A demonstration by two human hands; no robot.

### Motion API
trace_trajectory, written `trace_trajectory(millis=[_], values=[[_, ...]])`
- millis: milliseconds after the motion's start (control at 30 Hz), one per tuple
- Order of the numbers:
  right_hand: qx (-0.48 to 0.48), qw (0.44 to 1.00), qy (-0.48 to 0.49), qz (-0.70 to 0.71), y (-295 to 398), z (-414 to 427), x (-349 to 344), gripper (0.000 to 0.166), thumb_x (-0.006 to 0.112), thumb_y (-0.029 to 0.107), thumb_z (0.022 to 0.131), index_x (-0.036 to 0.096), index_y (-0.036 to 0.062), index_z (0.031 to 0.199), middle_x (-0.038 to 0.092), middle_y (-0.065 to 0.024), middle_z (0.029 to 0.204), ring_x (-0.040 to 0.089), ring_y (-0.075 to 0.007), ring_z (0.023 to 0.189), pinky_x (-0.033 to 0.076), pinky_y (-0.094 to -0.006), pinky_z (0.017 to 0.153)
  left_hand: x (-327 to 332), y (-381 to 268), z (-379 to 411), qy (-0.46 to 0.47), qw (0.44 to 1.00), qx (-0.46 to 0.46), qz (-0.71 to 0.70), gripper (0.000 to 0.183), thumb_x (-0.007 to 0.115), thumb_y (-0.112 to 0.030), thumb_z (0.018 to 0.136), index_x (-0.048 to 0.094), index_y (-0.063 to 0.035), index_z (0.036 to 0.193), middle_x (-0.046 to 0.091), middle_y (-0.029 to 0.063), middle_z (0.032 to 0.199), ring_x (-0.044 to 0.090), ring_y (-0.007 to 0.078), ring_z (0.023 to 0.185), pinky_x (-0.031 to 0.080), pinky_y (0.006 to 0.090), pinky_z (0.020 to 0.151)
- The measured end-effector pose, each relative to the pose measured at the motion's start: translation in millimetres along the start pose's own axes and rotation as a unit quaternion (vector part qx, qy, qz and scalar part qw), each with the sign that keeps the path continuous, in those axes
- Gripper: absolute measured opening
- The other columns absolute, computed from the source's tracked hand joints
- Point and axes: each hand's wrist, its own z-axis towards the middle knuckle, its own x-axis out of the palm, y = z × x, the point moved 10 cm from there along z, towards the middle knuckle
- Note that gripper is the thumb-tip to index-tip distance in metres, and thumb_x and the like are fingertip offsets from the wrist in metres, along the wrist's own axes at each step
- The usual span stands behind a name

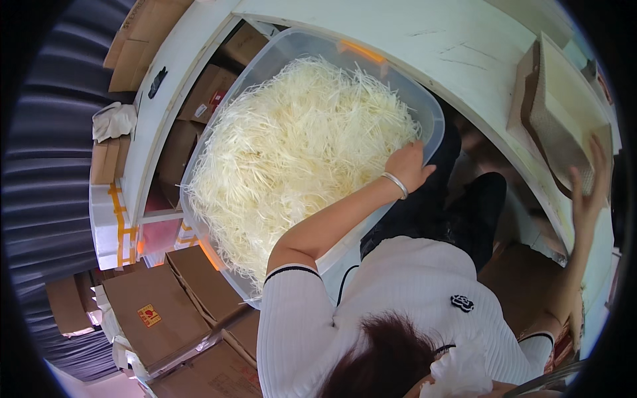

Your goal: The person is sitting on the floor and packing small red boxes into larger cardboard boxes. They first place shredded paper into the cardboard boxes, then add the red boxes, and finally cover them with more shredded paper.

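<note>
A translucent plastic tub (pixel 432 112) with orange latches is heaped with pale cream shredded filler (pixel 303 144). My left hand (pixel 409 164), with a silver bangle at its wrist, is at the tub's near right corner. Its fingertips are hidden against the shreds, and the thumb sticks out to the right near the rim. On the white table to the right lies an open, pale cardboard box (pixel 560 107), tilted. My right hand (pixel 589 186) is at the box's near end with thumb and fingers apart; whether it grips the wall is unclear.
Brown cartons (pixel 157 311) stand at lower left, and more sit on shelves under the white tabletop (pixel 171 64). A white foam box (pixel 107 224) with yellow tape, a white cloth (pixel 114 122) and a dark curtain (pixel 50 164) are along the left. The white table (pixel 448 54) curves behind the tub.
</note>
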Motion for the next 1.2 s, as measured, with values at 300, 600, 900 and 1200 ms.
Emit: trace_trajectory(millis=[300, 600, 900, 1200], values=[[-0.106, 0.901, 0.292, 0.302, 219, 85, 188, 0.055, 0.065, 0.021, 0.075, 0.043, 0.0071, 0.123, 0.043, -0.0171, 0.124, 0.041, -0.0341, 0.115, 0.038, -0.0379, 0.092, -105, 126, -73, -0.084, 0.993, -0.084, 0.002, 0.054, 0.063, -0.038, 0.076, 0.051, -0.0026, 0.116, 0.054, 0.0183, 0.112, 0.049, 0.0307, 0.108, 0.038, 0.0357, 0.092], [-0.236, 0.842, 0.381, 0.3, 376, 117, 375, 0.086, 0.073, 0.033, 0.065, 0.027, 0.0178, 0.136, 0.019, -0.0226, 0.14, 0.022, -0.0362, 0.129, 0.029, -0.0436, 0.1, -45, 255, -200, -0.016, 0.947, -0.315, 0.062, 0.094, 0.07, -0.044, 0.065, 0.022, -0.0071, 0.137, 0.028, 0.0285, 0.133, 0.036, 0.0423, 0.118, 0.039, 0.0434, 0.092], [-0.348, 0.719, 0.55, 0.243, 436, -13, 412, 0.045, 0.063, 0.021, 0.064, 0.057, 0.0057, 0.106, 0.053, -0.0243, 0.108, 0.058, -0.0355, 0.088, 0.047, -0.0418, 0.072, 15, 235, -149, -0.07, 0.966, -0.198, -0.149, 0.068, 0.069, -0.023, 0.065, 0.04, -0.0054, 0.124, 0.043, 0.0227, 0.123, 0.037, 0.0415, 0.112, 0.03, 0.048, 0.097], [-0.13, 0.743, 0.34, 0.562, 376, 118, 278, 0.046, 0.062, 0.016, 0.065, 0.054, -0.0013, 0.107, 0.058, -0.0188, 0.098, 0.057, -0.0313, 0.088, 0.044, -0.0369, 0.078, -106, 183, -79, -0.25, 0.842, -0.002, -0.479, 0.05, 0.058, -0.025, 0.079, 0.043, -0.0035, 0.121, 0.049, 0.0103, 0.121, 0.04, 0.024, 0.117, 0.031, 0.0358, 0.1]])
